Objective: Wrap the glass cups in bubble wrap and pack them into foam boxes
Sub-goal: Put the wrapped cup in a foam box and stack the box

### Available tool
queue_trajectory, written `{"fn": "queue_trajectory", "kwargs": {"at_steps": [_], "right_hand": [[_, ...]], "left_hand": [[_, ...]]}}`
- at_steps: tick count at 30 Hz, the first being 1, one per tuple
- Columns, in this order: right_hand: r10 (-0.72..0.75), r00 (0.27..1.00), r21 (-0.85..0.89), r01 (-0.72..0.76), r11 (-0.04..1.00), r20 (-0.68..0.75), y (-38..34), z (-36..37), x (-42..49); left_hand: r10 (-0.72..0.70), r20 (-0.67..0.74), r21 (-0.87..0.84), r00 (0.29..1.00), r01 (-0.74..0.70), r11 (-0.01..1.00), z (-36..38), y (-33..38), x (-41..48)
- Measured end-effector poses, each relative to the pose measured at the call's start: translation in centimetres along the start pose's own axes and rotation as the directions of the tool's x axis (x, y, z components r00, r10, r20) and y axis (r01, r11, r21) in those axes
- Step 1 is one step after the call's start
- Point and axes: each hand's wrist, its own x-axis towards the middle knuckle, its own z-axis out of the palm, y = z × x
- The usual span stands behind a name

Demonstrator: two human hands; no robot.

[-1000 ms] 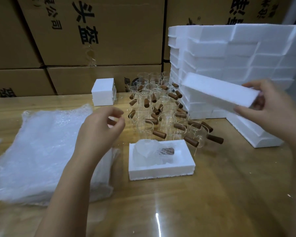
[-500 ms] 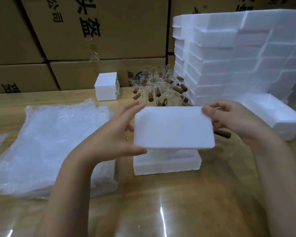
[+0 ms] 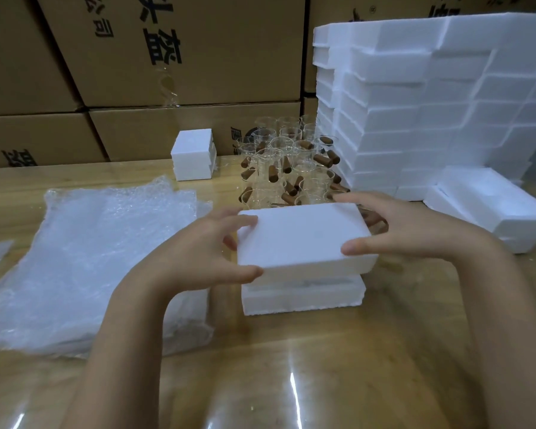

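While the fingers [image 3: 243, 271] of the left hand [image 3: 198, 258] clasped the left end of the foam lid [image 3: 300, 236], thumb at its near edge, those of the right hand [image 3: 415, 230] gripped the right end the same way. The lid hung just over the foam box base [image 3: 304, 295] at the centre of the frame, slightly askew and not seated flush, with a dark gap showing between them. Whatever lay in that base was hidden under the lid. Behind the box, a crowd of bare glass cups [image 3: 288, 168] with brown handles stood unwrapped on the surface [image 3: 291, 366], and a pile of bubble wrap [image 3: 90, 258] lay at the left. One closed foam box [image 3: 194, 154] stood at the upper centre-left, before the cardboard cartons [image 3: 183, 57]. A tall stack of foam boxes [image 3: 415, 103] filled the upper right. Judged from this, the job was at an early stage: one box looked finished, a second was about to be closed, and many cups were left to wrap and pack.
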Motion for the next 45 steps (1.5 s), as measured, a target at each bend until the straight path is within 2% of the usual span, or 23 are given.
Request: {"fn": "queue_trajectory", "kwargs": {"at_steps": [4,8,45], "right_hand": [[-0.003,0.993,-0.120,0.017,0.993,0.115,0.2,0.1,0.0],[-0.003,0.993,-0.208,0.028,0.978,0.119,0.4,0.4,0.5],[0.015,0.992,-0.205,0.011,0.979,0.125,1.4,1.0,1.1]], "left_hand": [[-0.011,0.051,0.033,0.999,0.009,0.999,0.2,-0.2,0.2],[-0.020,0.047,0.028,0.999,0.018,0.999,0.4,-0.3,0.2],[-0.045,0.100,0.091,0.994,0.036,0.995,1.8,-1.4,1.5]]}}
